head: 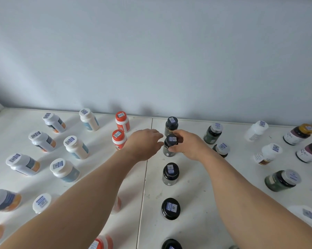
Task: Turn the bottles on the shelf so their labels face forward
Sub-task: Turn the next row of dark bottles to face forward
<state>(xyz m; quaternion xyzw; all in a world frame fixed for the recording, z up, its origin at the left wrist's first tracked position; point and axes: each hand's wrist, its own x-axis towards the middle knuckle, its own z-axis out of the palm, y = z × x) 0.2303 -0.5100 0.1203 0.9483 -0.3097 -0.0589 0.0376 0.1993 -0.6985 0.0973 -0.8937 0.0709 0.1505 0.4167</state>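
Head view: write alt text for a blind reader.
Right hand grips a dark bottle in a column of dark bottles on a white shelf; the left hand reaches beside it. More capped bottles stand in columns either side.

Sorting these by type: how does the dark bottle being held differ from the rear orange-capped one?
The held bottle has a black cap and dark body; the orange-capped bottle has a white body. The right hand grips the first; the second stands untouched. Both are upright with cap stickers.
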